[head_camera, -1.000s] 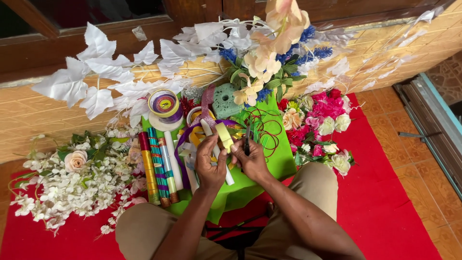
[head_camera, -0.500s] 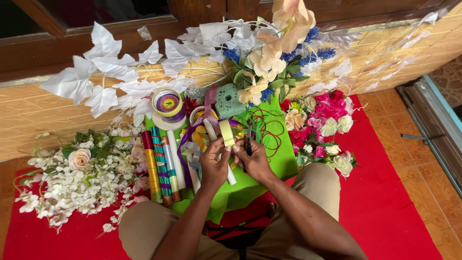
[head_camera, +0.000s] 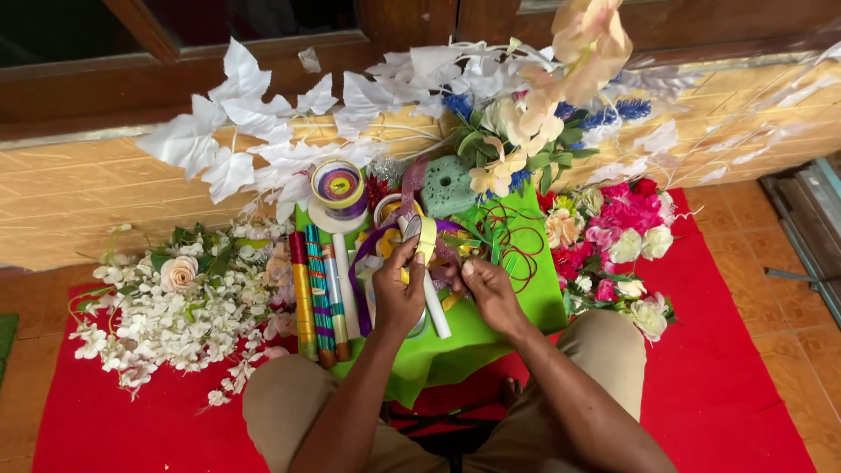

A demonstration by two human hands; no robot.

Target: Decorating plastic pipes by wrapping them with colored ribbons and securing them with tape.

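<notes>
My left hand [head_camera: 399,289] pinches a pale yellow ribbon strip [head_camera: 426,236] over a green cloth [head_camera: 477,337] spread on my lap. Close beside it, my right hand [head_camera: 491,293] has its fingers closed on something small that I cannot make out, near the ribbon's lower end. Just under the hands lies a white stick [head_camera: 435,311]. A purple ribbon loop [head_camera: 357,280] curls around the left hand. To its left lie wrapped sticks in gold, teal stripes and white [head_camera: 320,293].
White artificial flowers with a cream rose [head_camera: 175,307] lie on the red mat [head_camera: 745,368] at left; pink and cream flowers [head_camera: 626,236] at right. A ribbon spool [head_camera: 338,188], a green foam block [head_camera: 447,186], white leaves [head_camera: 236,144] and a tall bouquet stand behind, against the wall.
Both hands have stayed together over the green cloth, working the yellow ribbon with small finger movements. The view has shifted slightly.
</notes>
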